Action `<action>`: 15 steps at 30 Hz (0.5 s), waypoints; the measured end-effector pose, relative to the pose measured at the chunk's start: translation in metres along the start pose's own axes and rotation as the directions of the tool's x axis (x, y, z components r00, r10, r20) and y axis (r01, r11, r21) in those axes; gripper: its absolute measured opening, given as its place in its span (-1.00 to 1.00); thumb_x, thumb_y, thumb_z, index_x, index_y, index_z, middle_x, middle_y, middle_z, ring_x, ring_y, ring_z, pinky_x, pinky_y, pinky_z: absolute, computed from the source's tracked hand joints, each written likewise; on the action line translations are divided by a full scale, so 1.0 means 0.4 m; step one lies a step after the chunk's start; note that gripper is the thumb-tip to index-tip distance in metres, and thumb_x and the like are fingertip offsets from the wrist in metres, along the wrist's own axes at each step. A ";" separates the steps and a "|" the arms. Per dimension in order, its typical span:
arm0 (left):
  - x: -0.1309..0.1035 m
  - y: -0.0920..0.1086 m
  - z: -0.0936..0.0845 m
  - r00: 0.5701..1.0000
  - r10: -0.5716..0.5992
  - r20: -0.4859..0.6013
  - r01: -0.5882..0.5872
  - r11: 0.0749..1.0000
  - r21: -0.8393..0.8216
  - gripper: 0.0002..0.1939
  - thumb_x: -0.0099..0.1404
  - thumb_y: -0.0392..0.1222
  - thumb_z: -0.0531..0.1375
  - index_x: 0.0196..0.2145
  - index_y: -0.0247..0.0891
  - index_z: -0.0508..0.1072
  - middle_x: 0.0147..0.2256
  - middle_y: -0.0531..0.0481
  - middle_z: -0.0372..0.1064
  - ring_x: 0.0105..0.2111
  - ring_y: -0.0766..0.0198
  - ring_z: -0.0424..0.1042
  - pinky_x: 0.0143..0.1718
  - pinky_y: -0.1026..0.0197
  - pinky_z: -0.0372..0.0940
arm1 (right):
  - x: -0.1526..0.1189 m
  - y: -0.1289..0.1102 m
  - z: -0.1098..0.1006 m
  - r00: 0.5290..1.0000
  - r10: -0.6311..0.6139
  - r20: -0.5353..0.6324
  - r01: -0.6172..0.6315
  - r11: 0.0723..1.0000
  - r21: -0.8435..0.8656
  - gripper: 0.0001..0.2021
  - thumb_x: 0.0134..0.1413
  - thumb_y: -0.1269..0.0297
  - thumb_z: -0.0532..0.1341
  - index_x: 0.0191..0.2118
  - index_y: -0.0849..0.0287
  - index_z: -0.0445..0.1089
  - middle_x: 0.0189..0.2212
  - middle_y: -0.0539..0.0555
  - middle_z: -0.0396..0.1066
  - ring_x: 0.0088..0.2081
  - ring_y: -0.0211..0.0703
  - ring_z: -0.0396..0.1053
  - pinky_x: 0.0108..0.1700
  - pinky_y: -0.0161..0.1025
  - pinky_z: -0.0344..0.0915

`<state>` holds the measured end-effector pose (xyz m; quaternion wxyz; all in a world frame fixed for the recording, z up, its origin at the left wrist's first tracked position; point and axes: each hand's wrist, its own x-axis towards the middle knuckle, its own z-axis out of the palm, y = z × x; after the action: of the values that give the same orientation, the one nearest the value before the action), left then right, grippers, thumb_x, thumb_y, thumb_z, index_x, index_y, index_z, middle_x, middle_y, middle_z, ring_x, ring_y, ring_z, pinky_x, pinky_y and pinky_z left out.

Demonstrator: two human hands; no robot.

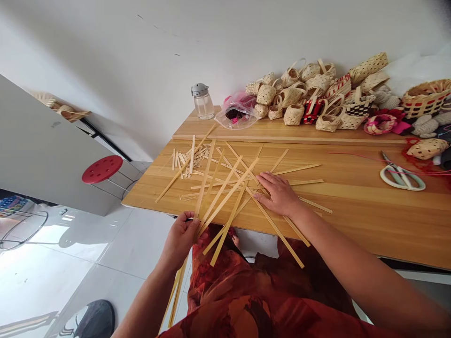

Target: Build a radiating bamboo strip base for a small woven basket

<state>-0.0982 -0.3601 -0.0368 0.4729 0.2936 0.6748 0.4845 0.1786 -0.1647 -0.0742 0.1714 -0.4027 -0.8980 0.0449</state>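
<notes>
Many flat, tan bamboo strips (230,191) lie crossed over one another on the wooden table (355,225), several jutting past its front edge. Near that edge, my left hand (183,234) is closed, thumb against fingers, on the near ends of a few strips that fan out away from me. My right hand (278,193) rests palm down on the crossing strips, thumb apart from the fingers. Some strips pass beneath it, so part of the crossing is hidden. To the left of the crossing sits a pile of short strip offcuts (200,154).
Scissors (402,176) with pale handles and a red thread lie at the right. Small woven baskets (294,114) crowd the table's back, beside an open plastic bag (237,117) and a glass bottle (203,104). A red stool (102,169) stands on the floor at left.
</notes>
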 end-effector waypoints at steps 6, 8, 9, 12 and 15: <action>0.007 0.002 -0.005 0.999 0.032 -0.043 -0.032 0.999 0.005 -0.48 0.11 0.16 0.34 -0.15 -0.18 0.27 -0.50 0.08 0.50 -0.52 0.23 0.51 -0.56 0.29 0.33 | 0.001 -0.001 -0.001 1.000 -0.003 -0.008 0.003 1.000 -0.001 -0.29 0.29 -0.21 0.03 0.34 0.22 0.23 0.33 0.27 0.20 0.36 0.17 0.09 0.31 0.13 0.08; 0.011 0.000 -0.010 0.997 0.044 -0.059 -0.043 0.999 0.015 -0.49 0.11 0.15 0.34 -0.15 -0.18 0.27 -0.50 0.08 0.50 -0.52 0.23 0.51 -0.56 0.29 0.34 | 0.000 -0.001 -0.001 1.000 -0.002 -0.008 0.002 1.000 0.003 -0.30 0.29 -0.21 0.04 0.34 0.20 0.23 0.33 0.27 0.20 0.36 0.17 0.09 0.31 0.14 0.09; 0.013 -0.002 -0.011 0.997 0.047 -0.063 -0.046 0.999 0.020 -0.49 0.11 0.14 0.34 -0.14 -0.18 0.27 -0.50 0.08 0.51 -0.52 0.23 0.51 -0.56 0.29 0.34 | 0.000 -0.001 -0.002 1.000 -0.002 -0.005 0.002 1.000 0.004 -0.29 0.29 -0.20 0.04 0.34 0.20 0.22 0.33 0.27 0.20 0.36 0.17 0.09 0.31 0.14 0.09; 0.016 -0.006 -0.014 0.997 0.047 -0.058 -0.045 0.999 0.021 -0.49 0.12 0.14 0.33 -0.13 -0.18 0.26 -0.49 0.08 0.51 -0.52 0.24 0.50 -0.56 0.29 0.35 | 0.001 -0.001 -0.002 1.000 0.000 0.003 0.000 1.000 0.000 -0.29 0.29 -0.21 0.03 0.34 0.21 0.22 0.33 0.27 0.20 0.36 0.17 0.09 0.31 0.13 0.09; 0.015 -0.008 -0.011 0.998 0.046 -0.048 -0.046 0.999 0.008 -0.49 0.12 0.14 0.33 -0.14 -0.18 0.26 -0.50 0.09 0.50 -0.53 0.26 0.49 -0.56 0.30 0.35 | 0.001 -0.002 -0.004 1.000 0.001 0.007 -0.001 1.000 -0.006 -0.28 0.29 -0.21 0.03 0.34 0.24 0.23 0.33 0.28 0.20 0.37 0.17 0.09 0.32 0.12 0.07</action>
<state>-0.1044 -0.3579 -0.0415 0.4440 0.2990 0.6808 0.4999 0.1786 -0.1651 -0.0724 0.1673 -0.4036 -0.8984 0.0439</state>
